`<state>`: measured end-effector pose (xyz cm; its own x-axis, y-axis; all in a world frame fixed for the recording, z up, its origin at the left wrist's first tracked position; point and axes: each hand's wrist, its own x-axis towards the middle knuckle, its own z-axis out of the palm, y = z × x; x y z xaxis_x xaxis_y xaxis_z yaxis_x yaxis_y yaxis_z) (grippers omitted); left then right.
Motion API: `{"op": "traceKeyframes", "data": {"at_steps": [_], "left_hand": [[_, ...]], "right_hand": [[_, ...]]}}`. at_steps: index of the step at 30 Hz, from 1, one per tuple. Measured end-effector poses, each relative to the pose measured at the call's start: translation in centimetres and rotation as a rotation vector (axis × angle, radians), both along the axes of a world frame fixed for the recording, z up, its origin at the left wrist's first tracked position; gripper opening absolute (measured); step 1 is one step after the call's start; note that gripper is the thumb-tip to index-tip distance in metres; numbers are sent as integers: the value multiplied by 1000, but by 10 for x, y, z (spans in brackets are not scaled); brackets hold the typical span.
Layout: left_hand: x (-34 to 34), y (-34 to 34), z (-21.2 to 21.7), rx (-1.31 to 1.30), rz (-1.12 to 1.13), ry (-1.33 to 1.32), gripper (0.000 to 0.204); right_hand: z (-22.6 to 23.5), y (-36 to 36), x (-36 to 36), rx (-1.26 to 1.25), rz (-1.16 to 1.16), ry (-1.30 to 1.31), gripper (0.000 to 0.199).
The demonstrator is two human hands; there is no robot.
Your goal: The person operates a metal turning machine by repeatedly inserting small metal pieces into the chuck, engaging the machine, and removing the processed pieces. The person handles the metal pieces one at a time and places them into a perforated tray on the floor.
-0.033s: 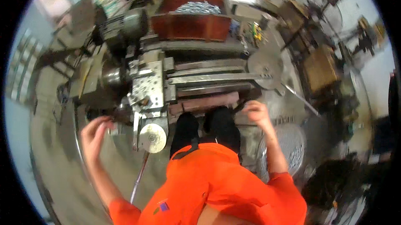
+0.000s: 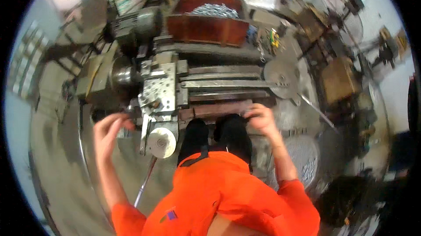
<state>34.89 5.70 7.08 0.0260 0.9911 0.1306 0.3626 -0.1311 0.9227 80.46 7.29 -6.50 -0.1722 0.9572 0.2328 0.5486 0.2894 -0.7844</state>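
My left hand (image 2: 108,136) is at the left, beside the front end of a lathe-like machine's metal carriage (image 2: 158,89). Its thumb stands apart from the fingers, and I see nothing held in it. Close by, a pale round disc (image 2: 161,142) on a long rod sits at the front of the carriage. My right hand (image 2: 262,120) hovers over my right knee, near the machine's front rail (image 2: 217,110). Its fingers are curled together, and blur hides whatever may be between them.
Behind the bed stands a reddish-brown box (image 2: 206,30) holding many small metal parts (image 2: 215,10). A round grey plate (image 2: 280,78) with a long lever (image 2: 318,112) is at the bed's right end. A round tray (image 2: 296,146) with metal pieces lies at my right. A motor (image 2: 138,23) sits back left.
My right hand has moved left, closer to my knee. My left hand has shifted slightly right and up in the picture. The whole view has moved a little.
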Motion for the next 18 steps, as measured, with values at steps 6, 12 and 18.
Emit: {"op": "traceKeyframes", "data": {"at_steps": [6,12,18], "left_hand": [[90,25,-41,-330,-314,-702,37],[85,22,-56,-238,-315,-744,37],[64,29,-53,-154,-254,-260,33]], "right_hand": [[103,37,-179,441,546,195,29],[97,28,-202,351,521,290,28],[103,38,-209,521,588,-56,25]]}}
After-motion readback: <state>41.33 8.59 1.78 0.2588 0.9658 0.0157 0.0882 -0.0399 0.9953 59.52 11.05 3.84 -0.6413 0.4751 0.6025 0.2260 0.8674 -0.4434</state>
